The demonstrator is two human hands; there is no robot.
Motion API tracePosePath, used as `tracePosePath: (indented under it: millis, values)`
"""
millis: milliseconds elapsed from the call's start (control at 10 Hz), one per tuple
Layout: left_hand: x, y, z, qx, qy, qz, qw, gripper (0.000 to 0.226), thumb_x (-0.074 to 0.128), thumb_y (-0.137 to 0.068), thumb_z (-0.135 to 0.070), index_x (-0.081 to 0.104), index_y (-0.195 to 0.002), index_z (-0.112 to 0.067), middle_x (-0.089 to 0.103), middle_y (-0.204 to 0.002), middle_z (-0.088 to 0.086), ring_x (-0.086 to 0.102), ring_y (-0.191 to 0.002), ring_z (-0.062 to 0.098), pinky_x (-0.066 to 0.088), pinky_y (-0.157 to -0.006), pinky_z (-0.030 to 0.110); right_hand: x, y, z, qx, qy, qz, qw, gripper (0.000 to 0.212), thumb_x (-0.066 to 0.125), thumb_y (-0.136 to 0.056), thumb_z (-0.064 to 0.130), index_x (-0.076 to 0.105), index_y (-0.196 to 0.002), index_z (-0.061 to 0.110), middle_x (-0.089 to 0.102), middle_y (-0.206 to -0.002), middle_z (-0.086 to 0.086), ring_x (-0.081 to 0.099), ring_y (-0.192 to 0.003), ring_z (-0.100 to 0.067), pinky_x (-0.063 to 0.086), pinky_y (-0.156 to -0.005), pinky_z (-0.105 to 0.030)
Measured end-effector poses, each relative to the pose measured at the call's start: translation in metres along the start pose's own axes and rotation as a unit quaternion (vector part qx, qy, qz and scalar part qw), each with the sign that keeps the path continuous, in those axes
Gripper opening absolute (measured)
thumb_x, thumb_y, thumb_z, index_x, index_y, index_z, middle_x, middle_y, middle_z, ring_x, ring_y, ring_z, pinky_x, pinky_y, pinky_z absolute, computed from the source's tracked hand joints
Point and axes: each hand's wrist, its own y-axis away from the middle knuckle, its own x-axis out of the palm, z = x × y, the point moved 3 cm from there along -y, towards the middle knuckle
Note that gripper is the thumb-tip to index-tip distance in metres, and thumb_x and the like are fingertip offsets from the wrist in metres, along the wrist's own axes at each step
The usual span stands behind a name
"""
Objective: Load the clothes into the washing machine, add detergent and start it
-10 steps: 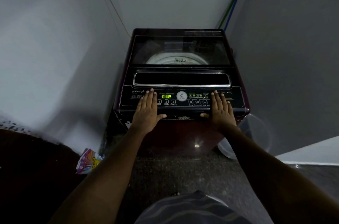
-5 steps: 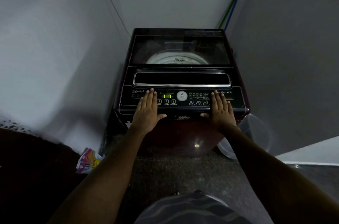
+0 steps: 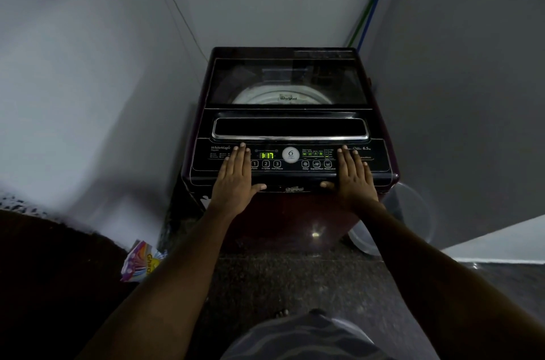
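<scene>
A dark maroon top-loading washing machine [image 3: 295, 212] stands in a narrow corner with its glass lid [image 3: 287, 82] down. Through the lid I see only the drum's pale rim; any clothes inside are hidden. The green display [image 3: 267, 155] on the control panel reads 1:17. My left hand [image 3: 236, 179] lies flat on the panel's left side, fingers straight, beside the numbered buttons. My right hand [image 3: 352, 176] lies flat on the panel's right side in the same way. Neither hand holds anything.
A colourful detergent packet [image 3: 141, 262] lies on the floor at the machine's left foot. A clear plastic tub [image 3: 410, 212] leans beside the machine on the right. Walls close in on both sides; blue and green hoses [image 3: 371, 5] run up the back right corner.
The display changed from "CUP" to 1:17. Both hands have stayed flat on the panel in the same places.
</scene>
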Motion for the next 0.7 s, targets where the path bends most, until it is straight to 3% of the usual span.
tracePosePath:
  millis: [300,400,600,700]
  values:
    - [-0.007,0.0,0.001,-0.01,0.024,0.016,1.0,0.098,0.022,-0.088,-0.073,-0.006,-0.153,-0.005,-0.012,-0.162,0.012,-0.01,-0.15,0.025,-0.003,-0.118,0.038,-0.002,0.002,0.005,0.008,-0.002,-0.001,1.0,0.091,0.027,-0.091,0.067,-0.016,-0.151,0.014,-0.019,-0.16,-0.004,-0.022,-0.145,-0.021,-0.009,-0.119,-0.042]
    - [-0.015,-0.001,0.0,-0.008,0.049,0.01,0.999,0.093,0.018,-0.09,-0.07,0.003,-0.154,-0.005,-0.004,-0.163,0.012,-0.003,-0.151,0.024,0.006,-0.121,0.04,-0.006,0.002,0.009,0.008,-0.022,0.0,1.0,0.092,0.034,-0.092,0.064,-0.014,-0.151,0.014,-0.019,-0.16,-0.004,-0.023,-0.145,-0.021,-0.01,-0.118,-0.041]
    - [-0.032,-0.001,-0.009,-0.026,0.08,0.007,0.996,0.085,0.024,-0.095,-0.064,0.007,-0.154,-0.006,0.004,-0.164,0.011,0.004,-0.151,0.025,0.012,-0.122,0.041,-0.034,0.002,0.007,-0.007,-0.025,-0.049,0.998,0.085,0.049,-0.083,0.062,0.02,-0.151,0.02,0.016,-0.16,0.0,0.012,-0.147,-0.022,0.005,-0.12,-0.041]
    - [-0.042,-0.004,-0.019,-0.001,0.079,-0.028,0.996,0.082,0.024,-0.096,-0.063,0.01,-0.154,-0.007,0.01,-0.163,0.011,0.008,-0.151,0.024,0.014,-0.122,0.04,-0.046,-0.003,0.013,-0.023,-0.032,-0.085,0.996,0.074,0.042,-0.088,0.061,0.029,-0.148,0.02,0.029,-0.156,-0.002,0.021,-0.145,-0.022,0.011,-0.119,-0.041]
